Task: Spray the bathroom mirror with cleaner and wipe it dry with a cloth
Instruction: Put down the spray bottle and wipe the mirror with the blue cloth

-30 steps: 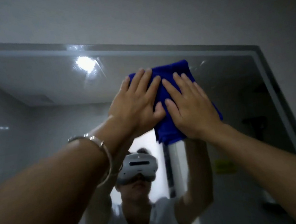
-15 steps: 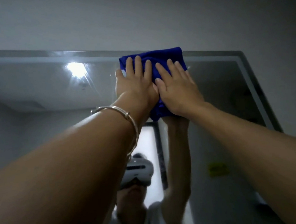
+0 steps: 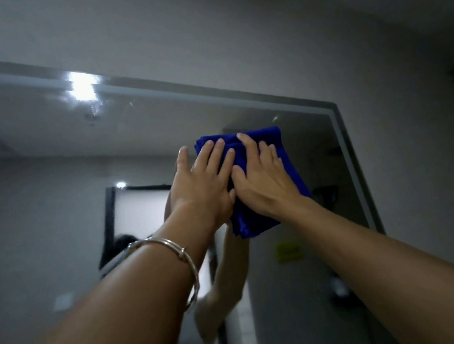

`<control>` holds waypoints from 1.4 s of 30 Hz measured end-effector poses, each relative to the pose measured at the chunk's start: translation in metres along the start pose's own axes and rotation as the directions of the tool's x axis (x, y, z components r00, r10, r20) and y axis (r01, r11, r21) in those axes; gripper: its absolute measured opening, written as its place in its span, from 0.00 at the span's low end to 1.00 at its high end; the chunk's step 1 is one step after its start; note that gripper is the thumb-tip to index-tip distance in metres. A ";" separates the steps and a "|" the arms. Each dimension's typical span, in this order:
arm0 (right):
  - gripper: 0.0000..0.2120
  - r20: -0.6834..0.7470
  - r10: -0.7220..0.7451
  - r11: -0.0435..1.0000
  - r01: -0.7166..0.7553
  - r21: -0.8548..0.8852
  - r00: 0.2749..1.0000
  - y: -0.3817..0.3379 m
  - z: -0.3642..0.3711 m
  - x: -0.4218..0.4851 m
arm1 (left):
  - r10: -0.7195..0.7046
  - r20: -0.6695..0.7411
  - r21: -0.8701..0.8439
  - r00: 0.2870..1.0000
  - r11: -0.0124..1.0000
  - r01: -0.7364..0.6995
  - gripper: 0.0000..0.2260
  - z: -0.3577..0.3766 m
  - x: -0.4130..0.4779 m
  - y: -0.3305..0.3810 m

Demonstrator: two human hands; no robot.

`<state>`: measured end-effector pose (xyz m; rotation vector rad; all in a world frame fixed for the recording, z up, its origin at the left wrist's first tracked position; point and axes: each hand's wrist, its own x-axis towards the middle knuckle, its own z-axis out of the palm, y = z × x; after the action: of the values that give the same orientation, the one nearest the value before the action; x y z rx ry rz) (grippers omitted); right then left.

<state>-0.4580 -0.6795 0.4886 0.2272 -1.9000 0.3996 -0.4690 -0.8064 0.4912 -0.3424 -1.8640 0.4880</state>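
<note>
Two bare forearms reach up and away from the person, and the left one carries a silver bangle (image 3: 157, 240) just below the wrist. Past it the left hand (image 3: 202, 185) lies flat with its fingers straight and a little spread, pressing the 9 o'clock side of a folded blue cloth (image 3: 253, 222); its outermost finger seems to lie off the cloth on bare glass, though the blur there makes that hard to judge. The right hand (image 3: 266, 184) sits just beside it at 3 o'clock, thumbs almost touching, fingers likewise straight and laid over the cloth's middle. Neither hand curls round the fabric, both simply push it flat. The cloth is pressed against the mirror (image 3: 53, 161), up at about 1 o'clock on the glass, near the top right corner and a little below the top edge of the pale frame (image 3: 354, 165). Its lower folds hang out under the palms at 6 o'clock. In the glass I see the raised arms mirrored, a bright doorway (image 3: 140, 208) at 8 o'clock of the cloth, a yellow note (image 3: 289, 251) at 5 o'clock, and a ceiling light's glare (image 3: 81, 86) at 10 o'clock. Behind it all rises the plain grey wall (image 3: 234, 32)
</note>
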 end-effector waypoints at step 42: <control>0.33 -0.243 0.027 0.991 -0.058 -0.119 0.970 0.153 -0.055 0.126 | -0.291 -0.323 -0.509 0.900 0.856 0.094 0.30 -0.008 0.094 0.057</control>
<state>-0.5083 -0.5128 0.5981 0.0509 -1.6848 0.3195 -0.4926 -0.7118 0.5432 -0.5322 -1.5797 -0.1968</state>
